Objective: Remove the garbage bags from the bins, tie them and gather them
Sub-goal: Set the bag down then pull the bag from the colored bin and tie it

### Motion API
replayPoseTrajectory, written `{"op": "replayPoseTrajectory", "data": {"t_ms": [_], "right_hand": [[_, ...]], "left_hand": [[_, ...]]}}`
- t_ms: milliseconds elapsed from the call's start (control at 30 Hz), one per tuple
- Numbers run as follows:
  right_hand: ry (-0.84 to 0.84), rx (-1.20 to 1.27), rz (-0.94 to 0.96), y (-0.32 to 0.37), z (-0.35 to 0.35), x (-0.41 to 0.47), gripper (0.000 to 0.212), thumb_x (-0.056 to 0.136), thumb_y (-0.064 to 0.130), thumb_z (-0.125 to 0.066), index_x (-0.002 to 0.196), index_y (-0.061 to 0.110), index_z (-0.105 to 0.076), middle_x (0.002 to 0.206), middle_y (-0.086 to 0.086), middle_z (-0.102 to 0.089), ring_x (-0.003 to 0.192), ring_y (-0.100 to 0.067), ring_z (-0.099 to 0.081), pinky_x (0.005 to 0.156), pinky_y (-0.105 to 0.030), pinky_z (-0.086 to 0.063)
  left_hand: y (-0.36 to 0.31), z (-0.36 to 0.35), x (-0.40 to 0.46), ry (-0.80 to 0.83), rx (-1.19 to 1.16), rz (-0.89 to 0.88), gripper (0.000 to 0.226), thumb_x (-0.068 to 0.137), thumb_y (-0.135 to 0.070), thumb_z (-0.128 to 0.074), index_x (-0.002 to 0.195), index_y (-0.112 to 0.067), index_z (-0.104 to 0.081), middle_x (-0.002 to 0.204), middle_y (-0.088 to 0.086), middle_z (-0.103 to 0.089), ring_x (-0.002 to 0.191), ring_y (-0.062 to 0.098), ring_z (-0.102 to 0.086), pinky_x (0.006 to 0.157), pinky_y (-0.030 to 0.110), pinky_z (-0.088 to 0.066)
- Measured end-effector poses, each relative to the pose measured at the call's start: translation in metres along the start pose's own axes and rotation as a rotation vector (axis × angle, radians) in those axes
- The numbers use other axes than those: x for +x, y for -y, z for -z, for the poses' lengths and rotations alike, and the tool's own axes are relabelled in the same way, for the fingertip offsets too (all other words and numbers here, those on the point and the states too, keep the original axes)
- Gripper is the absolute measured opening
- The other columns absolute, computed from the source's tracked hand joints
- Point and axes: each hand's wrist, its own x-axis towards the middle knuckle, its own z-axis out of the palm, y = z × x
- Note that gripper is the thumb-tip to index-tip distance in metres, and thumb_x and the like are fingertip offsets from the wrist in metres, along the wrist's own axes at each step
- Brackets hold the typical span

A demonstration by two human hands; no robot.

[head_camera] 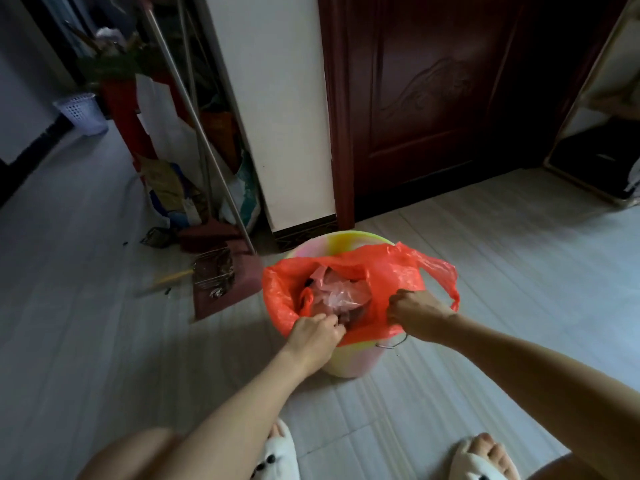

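Observation:
A red plastic garbage bag (388,271) lines a pastel pink-and-yellow bin (332,242) standing on the floor in front of me. Crumpled clear plastic and dark rubbish lie inside the bag. My left hand (313,332) pinches the bag's near-left rim with curled fingers. My right hand (414,310) grips the bag's right side in a fist; a loose handle of the bag (445,275) sticks out behind that hand. The bag's far edge has come off the bin's rim there.
A dustpan with a wire grid and a long metal pole (214,282) lie left of the bin. Bags and clutter (180,192) fill the corner by the white wall. A white lattice basket (83,112) stands far left. A dark wooden door (450,98) is behind. My slippered feet (481,462) are below.

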Motion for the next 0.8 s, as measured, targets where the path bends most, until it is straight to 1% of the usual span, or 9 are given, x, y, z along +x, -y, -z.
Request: {"op": "replayPoseTrajectory", "data": {"t_ms": [67, 100, 200, 267, 333, 433, 533, 667, 800], "right_hand": [[-0.101, -0.054, -0.026, -0.001, 0.0, -0.002, 0.023, 0.084, 0.007, -0.048, 0.101, 0.012, -0.063, 0.107, -0.008, -0.062, 0.102, -0.025, -0.056, 0.083, -0.035, -0.049], [-0.174, -0.121, -0.052, -0.001, 0.0, -0.004, 0.019, 0.08, 0.009, -0.056, 0.095, 0.013, -0.065, 0.102, -0.007, -0.062, 0.098, -0.024, -0.057, 0.077, -0.034, -0.05], [-0.218, -0.095, -0.09, 0.0, -0.005, -0.006, 0.023, 0.081, 0.011, -0.052, 0.101, 0.009, -0.062, 0.104, -0.011, -0.058, 0.098, -0.028, -0.055, 0.076, -0.036, -0.045], [-0.249, -0.076, 0.038, 0.005, -0.01, -0.009, 0.025, 0.077, 0.019, -0.056, 0.1, 0.011, -0.06, 0.096, -0.009, -0.061, 0.087, -0.027, -0.059, 0.07, -0.035, -0.048], [-0.198, -0.102, 0.151, 0.008, -0.012, -0.014, 0.034, 0.074, 0.036, -0.062, 0.1, 0.015, -0.057, 0.091, -0.004, -0.063, 0.08, -0.023, -0.061, 0.065, -0.034, -0.051], [-0.106, -0.177, 0.143, 0.006, -0.013, -0.014, 0.046, 0.069, 0.046, -0.068, 0.107, 0.02, -0.058, 0.099, -0.001, -0.061, 0.089, -0.02, -0.059, 0.071, -0.034, -0.051], [-0.176, -0.246, 0.016, -0.01, -0.005, -0.014, 0.032, 0.051, 0.032, -0.082, 0.078, 0.025, -0.068, 0.082, 0.004, -0.066, 0.071, -0.014, -0.064, 0.052, -0.024, -0.051], [-0.199, -0.082, -0.069, -0.03, 0.001, -0.017, 0.021, 0.069, 0.001, -0.066, 0.089, 0.008, -0.066, 0.087, -0.011, -0.064, 0.078, -0.026, -0.064, 0.056, -0.032, -0.053], [-0.333, 0.058, -0.241, -0.051, 0.009, -0.014, 0.026, 0.089, 0.016, -0.043, 0.112, 0.012, -0.055, 0.114, -0.006, -0.061, 0.105, -0.026, -0.056, 0.075, -0.036, -0.046]], "left_hand": [[0.001, -0.002, 0.003, -0.164, 0.052, -0.008, 0.017, 0.054, -0.018, -0.08, 0.066, -0.018, -0.068, 0.064, -0.004, -0.065, 0.057, 0.011, -0.064, 0.043, 0.021, -0.047], [0.005, -0.004, 0.004, -0.217, 0.043, 0.019, 0.019, 0.054, -0.019, -0.081, 0.068, -0.017, -0.068, 0.064, -0.002, -0.066, 0.057, 0.013, -0.065, 0.044, 0.022, -0.049], [0.023, -0.014, 0.008, -0.05, -0.109, 0.014, 0.037, 0.084, -0.041, -0.054, 0.108, -0.013, -0.056, 0.109, 0.007, -0.06, 0.102, 0.025, -0.058, 0.084, 0.037, -0.047], [0.031, -0.02, 0.005, 0.094, -0.068, -0.039, 0.057, 0.078, -0.055, -0.055, 0.119, -0.016, -0.045, 0.121, 0.004, -0.05, 0.113, 0.024, -0.047, 0.093, 0.039, -0.038], [0.037, -0.022, 0.003, 0.162, -0.009, -0.051, 0.059, 0.074, -0.047, -0.064, 0.12, -0.016, -0.044, 0.123, 0.005, -0.047, 0.115, 0.025, -0.044, 0.094, 0.04, -0.036], [0.053, -0.017, -0.001, 0.135, 0.042, -0.014, 0.033, 0.082, -0.018, -0.056, 0.114, -0.013, -0.049, 0.119, 0.007, -0.051, 0.116, 0.027, -0.045, 0.093, 0.039, -0.036], [0.07, -0.012, 0.0, 0.072, 0.03, 0.0, 0.027, 0.087, -0.01, -0.044, 0.107, -0.016, -0.06, 0.109, 0.005, -0.062, 0.109, 0.026, -0.054, 0.086, 0.038, -0.042], [0.071, -0.001, 0.0, -0.159, -0.007, 0.042, 0.021, 0.08, -0.004, -0.053, 0.091, -0.015, -0.067, 0.083, 0.005, -0.07, 0.081, 0.026, -0.067, 0.064, 0.034, -0.05], [0.062, 0.001, 0.001, -0.301, 0.028, 0.063, 0.021, 0.055, -0.002, -0.078, 0.067, -0.015, -0.066, 0.056, 0.0, -0.062, 0.05, 0.018, -0.063, 0.042, 0.023, -0.047]]}}
